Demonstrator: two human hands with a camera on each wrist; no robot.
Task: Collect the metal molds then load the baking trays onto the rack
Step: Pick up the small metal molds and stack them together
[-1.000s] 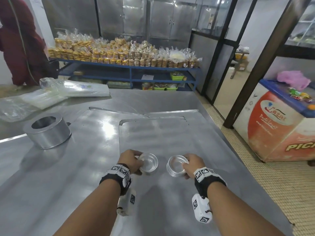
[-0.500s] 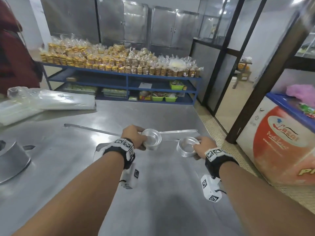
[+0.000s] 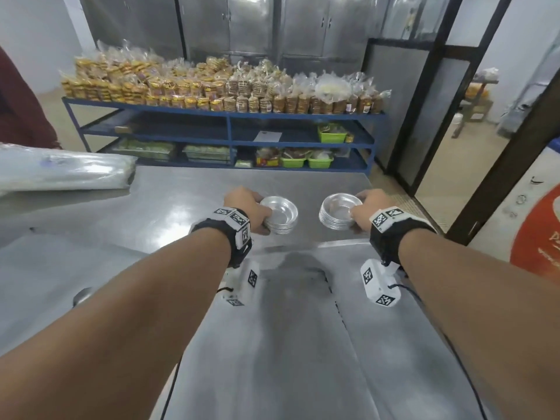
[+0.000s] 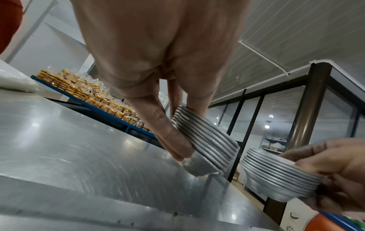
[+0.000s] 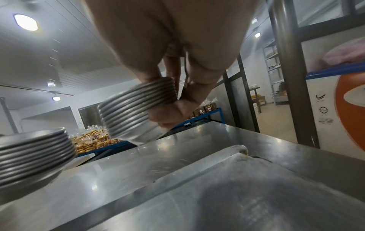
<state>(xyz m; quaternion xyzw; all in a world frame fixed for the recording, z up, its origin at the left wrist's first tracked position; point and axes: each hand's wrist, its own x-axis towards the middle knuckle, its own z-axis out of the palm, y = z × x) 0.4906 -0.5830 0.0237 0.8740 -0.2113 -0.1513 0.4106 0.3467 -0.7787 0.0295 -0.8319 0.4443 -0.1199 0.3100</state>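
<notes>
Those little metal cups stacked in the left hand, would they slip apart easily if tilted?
Probably. The left stack of molds is smooth nested metal, so a steep tilt might slide some out. The left hand grips its side, likely steadying it. They look thin, so probably light.

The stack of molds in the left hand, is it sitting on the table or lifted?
Lifted: the left hand grips the stack above the table.

Your head camera looks forward and down over the counter point(image 3: 181, 213) toward the blue shelf point(image 3: 227, 116) at twelve o'clock. Each wrist camera sits low under its palm, close to the fingers point(image 4: 168, 125), facing along them. All three share the counter and shelf.
</notes>
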